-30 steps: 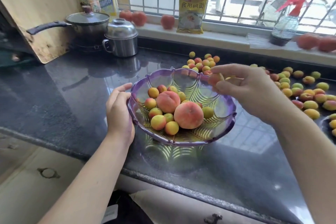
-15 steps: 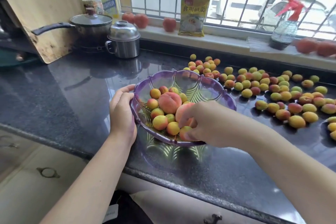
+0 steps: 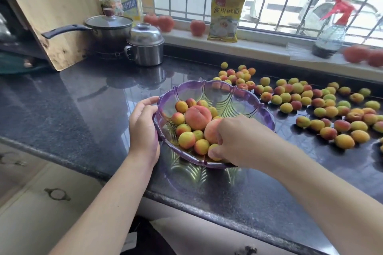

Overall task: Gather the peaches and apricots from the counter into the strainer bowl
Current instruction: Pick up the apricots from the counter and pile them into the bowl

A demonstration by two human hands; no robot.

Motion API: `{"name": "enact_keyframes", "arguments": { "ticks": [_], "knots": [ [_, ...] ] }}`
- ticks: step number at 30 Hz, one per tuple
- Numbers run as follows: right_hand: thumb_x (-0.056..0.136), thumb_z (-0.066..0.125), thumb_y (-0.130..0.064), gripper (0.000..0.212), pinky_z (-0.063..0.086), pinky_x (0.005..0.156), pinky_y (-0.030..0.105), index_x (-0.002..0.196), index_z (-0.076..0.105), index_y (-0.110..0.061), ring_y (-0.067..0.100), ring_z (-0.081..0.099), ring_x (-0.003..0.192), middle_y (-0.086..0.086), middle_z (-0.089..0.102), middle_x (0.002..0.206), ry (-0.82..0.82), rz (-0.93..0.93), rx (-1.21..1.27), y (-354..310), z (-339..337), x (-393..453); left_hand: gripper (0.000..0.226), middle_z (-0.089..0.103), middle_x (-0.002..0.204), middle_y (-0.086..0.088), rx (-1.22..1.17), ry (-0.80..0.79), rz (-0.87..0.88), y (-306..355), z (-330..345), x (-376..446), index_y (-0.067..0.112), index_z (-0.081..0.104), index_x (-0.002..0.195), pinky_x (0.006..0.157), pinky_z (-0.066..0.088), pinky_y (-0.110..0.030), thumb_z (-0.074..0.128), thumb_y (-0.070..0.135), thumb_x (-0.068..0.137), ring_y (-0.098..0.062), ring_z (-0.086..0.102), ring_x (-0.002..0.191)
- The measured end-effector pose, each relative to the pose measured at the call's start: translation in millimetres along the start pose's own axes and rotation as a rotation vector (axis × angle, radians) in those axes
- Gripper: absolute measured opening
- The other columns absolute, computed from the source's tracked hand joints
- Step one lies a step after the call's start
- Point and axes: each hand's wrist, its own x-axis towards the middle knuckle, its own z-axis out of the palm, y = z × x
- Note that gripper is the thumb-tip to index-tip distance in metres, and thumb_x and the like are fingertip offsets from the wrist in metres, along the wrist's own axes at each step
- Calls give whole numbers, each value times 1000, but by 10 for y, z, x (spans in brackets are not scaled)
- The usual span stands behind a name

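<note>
A purple see-through strainer bowl [image 3: 263,109] sits tilted on the dark counter [image 3: 83,105]. It holds two peaches [image 3: 198,117] and several apricots [image 3: 186,139]. My left hand [image 3: 143,128] grips the bowl's left rim. Inside the bowl's near side, my right hand [image 3: 242,141] lies against the second peach [image 3: 211,130], its fingers curled round a small apricot [image 3: 214,152]. Many loose apricots [image 3: 310,105] lie spread over the counter to the right of the bowl.
A lidded saucepan [image 3: 109,27] and a steel pot [image 3: 146,45] stand at the back left beside a wooden board [image 3: 51,6]. The windowsill holds red peaches [image 3: 198,27], a yellow packet [image 3: 226,16] and a spray bottle [image 3: 331,35].
My right hand has come down from above the bowl's far rim, carrying an apricot, into the bowl's near side. The left hand has stayed on the rim.
</note>
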Motion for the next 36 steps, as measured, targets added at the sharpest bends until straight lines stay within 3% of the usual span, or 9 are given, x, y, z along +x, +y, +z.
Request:
{"name": "enact_keyframes", "arguments": {
  "ticks": [5, 9, 14, 17, 21, 25, 28, 31, 36],
  "knots": [
    [85, 71, -44, 19, 51, 63, 32, 86, 65, -26, 25, 60, 80, -3, 62, 83, -6, -15, -18, 3, -9, 15, 25, 73, 77, 6, 17, -16, -4, -7, -15, -18, 17, 69, 105, 61, 54, -22, 48, 4, 103, -6, 68, 69],
    [88, 68, -53, 41, 52, 57, 34, 61, 55, -25, 19, 60, 66, -4, 59, 67, -3, 32, 36, 110, -103, -3, 26, 71, 111, -2, 30, -81, -1, -38, -29, -20, 23, 69, 112, 84, 55, -27, 57, 16, 90, -12, 70, 97],
    [98, 60, -42, 37, 42, 41, 16, 75, 68, -14, 1, 61, 47, 0, 72, 69, 317, 208, 424, 542, -450, 12, 57, 66, 142, -7, -19, -195, -51, -25, -46, -21, 29, 65, 132, 108, 55, -42, 51, 14, 78, -22, 70, 124],
    [100, 60, -34, 27, 52, 51, 29, 83, 69, -15, 16, 69, 64, 1, 73, 73, 537, 368, 523, 1011, -373, 200, 63, 69, 138, -14, -71, -136, -32, -37, -41, 2, 24, 68, 130, 108, 56, -48, 49, 5, 72, -31, 72, 121],
    [98, 58, -17, 13, 55, 57, 29, 102, 70, -13, 12, 69, 65, 6, 73, 85, 501, 473, 509, 1428, 89, 536, 60, 76, 126, -13, -153, 21, 55, -53, -52, 10, 12, 72, 123, 104, 59, -42, 47, -7, 72, -30, 74, 116],
    [96, 58, -11, 26, 45, 79, 26, 120, 68, -12, 22, 64, 102, 7, 69, 118, 517, 412, 431, 1397, 370, 845, 58, 76, 125, -16, -232, 143, 72, -63, -102, 69, 9, 72, 122, 108, 57, -47, 42, -19, 80, -30, 74, 118],
    [97, 60, -15, 31, 40, 82, 33, 128, 58, -9, 32, 56, 113, 15, 58, 128, 504, 366, 361, 1290, 426, 1085, 58, 76, 124, -16, -257, 185, 93, -62, -110, 73, 6, 72, 123, 105, 58, -44, 42, -20, 80, -29, 74, 118],
    [103, 54, -25, 34, 37, 76, 36, 134, 49, -14, 39, 57, 109, 17, 47, 132, 506, 395, 214, 1231, 478, 1264, 56, 75, 124, -18, -290, 205, 78, -53, -104, 80, 3, 71, 123, 102, 60, -40, 40, -21, 83, -30, 75, 115],
    [104, 48, -25, 21, 39, 64, 40, 116, 52, -8, 33, 56, 83, 17, 43, 122, 602, 446, 111, 1213, 503, 1461, 50, 73, 127, -20, -278, 184, 45, -50, -84, 88, 3, 72, 120, 102, 60, -41, 41, -17, 87, -28, 76, 112]
  ]
}}
